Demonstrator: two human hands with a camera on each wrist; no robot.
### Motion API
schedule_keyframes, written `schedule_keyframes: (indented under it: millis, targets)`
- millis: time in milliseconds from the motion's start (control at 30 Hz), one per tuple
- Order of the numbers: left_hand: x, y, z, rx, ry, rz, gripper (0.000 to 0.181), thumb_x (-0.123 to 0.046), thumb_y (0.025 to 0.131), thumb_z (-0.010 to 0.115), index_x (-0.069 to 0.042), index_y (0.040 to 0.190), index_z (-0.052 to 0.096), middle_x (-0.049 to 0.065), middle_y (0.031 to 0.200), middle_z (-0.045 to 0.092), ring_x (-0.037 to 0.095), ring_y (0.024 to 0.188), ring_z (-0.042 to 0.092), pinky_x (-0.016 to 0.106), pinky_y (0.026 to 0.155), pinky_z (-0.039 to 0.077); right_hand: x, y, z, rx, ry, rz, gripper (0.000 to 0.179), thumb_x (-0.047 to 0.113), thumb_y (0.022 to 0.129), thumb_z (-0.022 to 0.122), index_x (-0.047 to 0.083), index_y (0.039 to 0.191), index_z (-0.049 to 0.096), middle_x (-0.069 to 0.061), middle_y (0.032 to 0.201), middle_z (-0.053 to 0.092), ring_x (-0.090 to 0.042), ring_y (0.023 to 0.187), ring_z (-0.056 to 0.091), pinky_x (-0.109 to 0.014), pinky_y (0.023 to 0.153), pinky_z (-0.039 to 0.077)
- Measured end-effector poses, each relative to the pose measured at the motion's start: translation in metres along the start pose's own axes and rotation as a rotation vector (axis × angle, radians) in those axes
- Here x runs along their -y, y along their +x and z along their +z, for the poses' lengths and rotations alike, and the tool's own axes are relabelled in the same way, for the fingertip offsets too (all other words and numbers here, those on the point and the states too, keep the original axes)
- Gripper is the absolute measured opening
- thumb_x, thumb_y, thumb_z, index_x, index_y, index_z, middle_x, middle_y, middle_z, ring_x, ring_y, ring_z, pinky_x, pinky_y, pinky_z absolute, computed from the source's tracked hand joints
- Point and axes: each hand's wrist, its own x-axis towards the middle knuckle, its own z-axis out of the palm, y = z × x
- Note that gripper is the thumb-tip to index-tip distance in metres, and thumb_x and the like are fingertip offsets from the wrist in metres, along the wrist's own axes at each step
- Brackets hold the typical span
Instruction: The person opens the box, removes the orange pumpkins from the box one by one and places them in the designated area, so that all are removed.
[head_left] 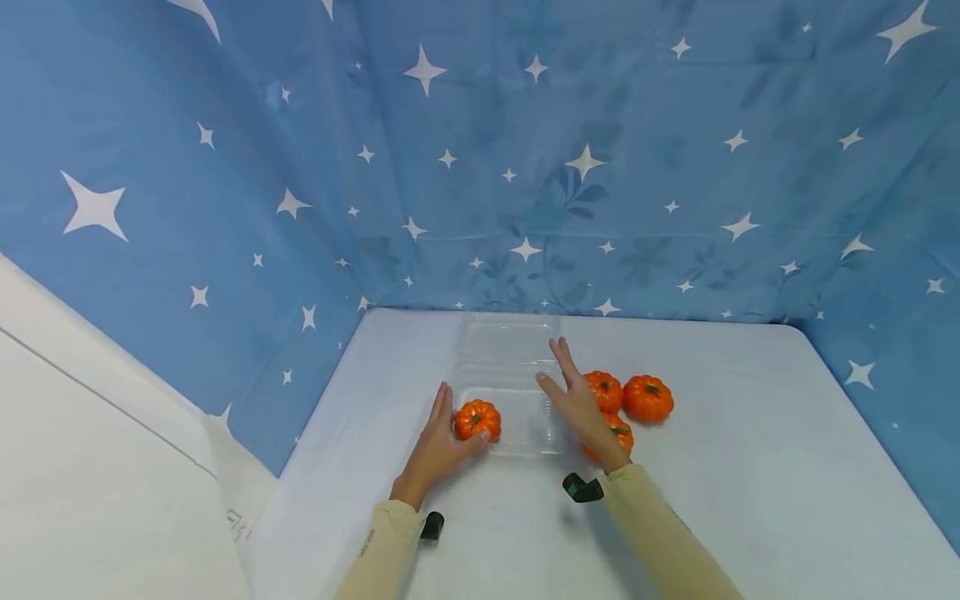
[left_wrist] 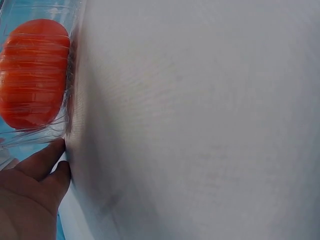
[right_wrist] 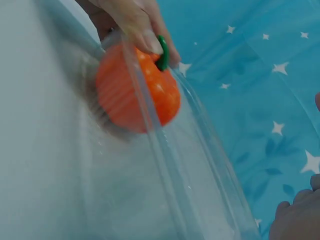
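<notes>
A small orange pumpkin [head_left: 477, 419] with a green stem sits at the left end of a clear plastic box [head_left: 522, 433]. Around that pumpkin is my left hand [head_left: 435, 450], its fingers straight along the box's left side and its thumb over the near side. In the right wrist view the thumb overlaps the pumpkin [right_wrist: 162, 97] by its stem. My right hand [head_left: 585, 412] reaches over the box's right edge with thumb and fingers spread, holding nothing. Beneath and beside it, partly covered, are two more pumpkins [head_left: 603, 390], [head_left: 621, 432].
Another pumpkin [head_left: 648, 398] lies to the right of these on the white table [head_left: 750, 483]. The box's clear lid [head_left: 508, 342] is folded back toward the blue star-patterned curtain [head_left: 637, 183], which hangs behind and at both sides.
</notes>
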Motion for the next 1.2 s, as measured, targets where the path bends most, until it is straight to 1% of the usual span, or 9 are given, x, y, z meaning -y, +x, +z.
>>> schedule_keyframes:
  millis: [133,200,333,433,633,733,867,1033,1200]
  targets:
    - [0.001,0.0,0.001,0.008,0.001,-0.005,0.122,-0.064,0.091,0.077,-0.003,0.172,0.009,0.007,0.18,-0.002,0.037,0.159,0.027,0.057,0.124,0.03,-0.002,0.001,0.022,0.046,0.005,-0.008,0.073,0.027,0.112,0.059,0.017,0.173,0.021,-0.004,0.18,0.0,-0.035,0.164,0.002,-0.066,0.126,0.012]
    - [0.001,-0.001,0.002,0.01,-0.002,-0.004,0.122,-0.063,0.091,0.078,-0.003,0.172,0.009,0.008,0.18,-0.002,0.038,0.159,0.026,0.058,0.124,0.029,-0.004,0.002,0.032,0.086,-0.005,-0.02,0.074,0.027,0.111,0.059,0.015,0.173,0.021,-0.007,0.18,0.002,-0.036,0.164,0.004,-0.065,0.126,0.013]
    - [0.002,0.0,0.004,0.008,0.003,0.0,0.121,-0.061,0.091,0.078,-0.001,0.171,0.01,0.01,0.18,-0.001,0.04,0.159,0.026,0.06,0.123,0.029,-0.008,0.005,0.048,0.161,0.001,-0.038,0.072,0.025,0.111,0.059,0.011,0.172,0.023,-0.012,0.179,0.009,-0.035,0.163,0.01,-0.06,0.127,0.016]
    - [0.003,0.001,0.004,0.007,0.014,-0.001,0.121,-0.061,0.091,0.078,-0.001,0.171,0.01,0.01,0.18,-0.001,0.039,0.158,0.028,0.059,0.123,0.03,-0.012,0.009,0.056,0.201,0.022,-0.031,0.069,0.025,0.112,0.059,0.009,0.171,0.027,-0.011,0.177,0.016,-0.034,0.163,0.015,-0.055,0.128,0.019]
    - [0.003,0.002,0.005,0.009,0.019,0.005,0.121,-0.062,0.091,0.078,-0.001,0.171,0.01,0.011,0.18,0.001,0.04,0.156,0.032,0.058,0.122,0.032,-0.017,0.011,0.064,0.262,0.04,0.02,0.064,0.031,0.113,0.057,0.011,0.169,0.034,-0.01,0.174,0.029,-0.038,0.159,0.027,-0.061,0.125,0.026]
    - [0.001,0.002,0.004,0.012,0.022,0.002,0.123,-0.063,0.09,0.078,-0.001,0.171,0.01,0.011,0.18,0.0,0.04,0.158,0.028,0.058,0.122,0.031,-0.018,0.011,0.066,0.297,0.055,0.041,0.058,0.026,0.114,0.054,0.009,0.167,0.038,-0.013,0.172,0.034,-0.04,0.157,0.031,-0.064,0.123,0.027]
    - [0.0,0.003,0.002,0.009,0.01,0.007,0.123,-0.064,0.09,0.078,-0.001,0.171,0.009,0.01,0.18,-0.001,0.04,0.159,0.027,0.058,0.123,0.03,-0.02,0.014,0.068,0.358,0.064,0.092,0.054,0.021,0.113,0.051,0.007,0.165,0.042,-0.016,0.17,0.037,-0.042,0.156,0.032,-0.066,0.123,0.025]
    - [0.0,0.003,0.0,0.005,0.011,0.012,0.123,-0.064,0.09,0.078,-0.001,0.171,0.01,0.009,0.18,0.0,0.04,0.157,0.03,0.057,0.123,0.03,-0.024,0.017,0.07,0.452,0.056,0.128,0.056,0.015,0.11,0.053,0.003,0.164,0.042,-0.019,0.169,0.038,-0.042,0.154,0.035,-0.063,0.124,0.027]
    - [0.0,0.002,-0.001,0.001,0.014,0.011,0.123,-0.063,0.09,0.078,-0.002,0.171,0.009,0.008,0.18,0.0,0.038,0.158,0.027,0.057,0.125,0.028,-0.027,0.02,0.072,0.477,0.044,0.127,0.059,0.007,0.105,0.058,0.003,0.163,0.044,-0.018,0.167,0.042,-0.041,0.151,0.039,-0.06,0.124,0.031]
